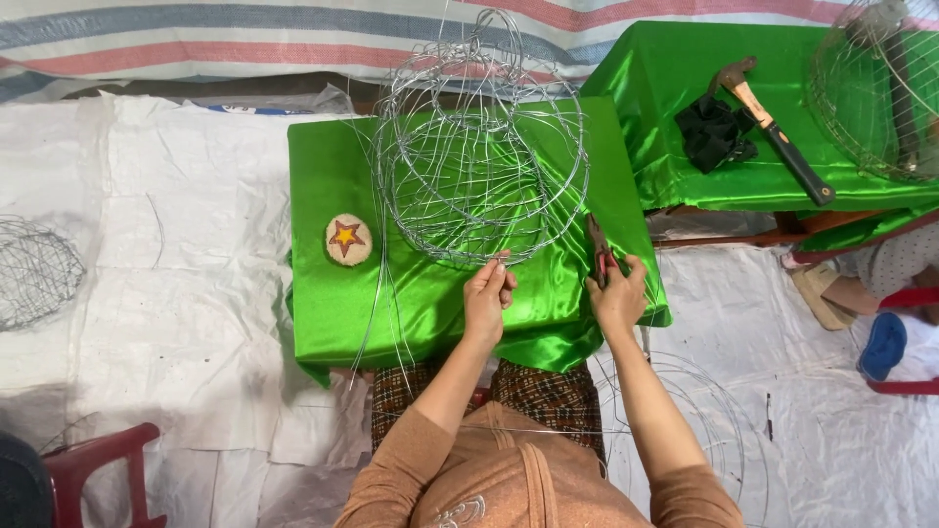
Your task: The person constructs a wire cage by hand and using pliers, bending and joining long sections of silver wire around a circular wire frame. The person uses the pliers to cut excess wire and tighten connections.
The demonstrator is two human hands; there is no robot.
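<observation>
A rounded frame of bent silver wire stands on a low table draped in shiny green cloth. My left hand pinches the frame's near rim between fingertips. My right hand is closed on a pair of pliers with red-brown handles, jaws pointing away from me, just right of the frame. Several straight wire lengths lie across the cloth to the left of my left hand.
A round patch with a star lies on the cloth at left. A second green table at right carries a hammer, a black cloth and another wire frame. Another wire frame sits far left; a red chair bottom left.
</observation>
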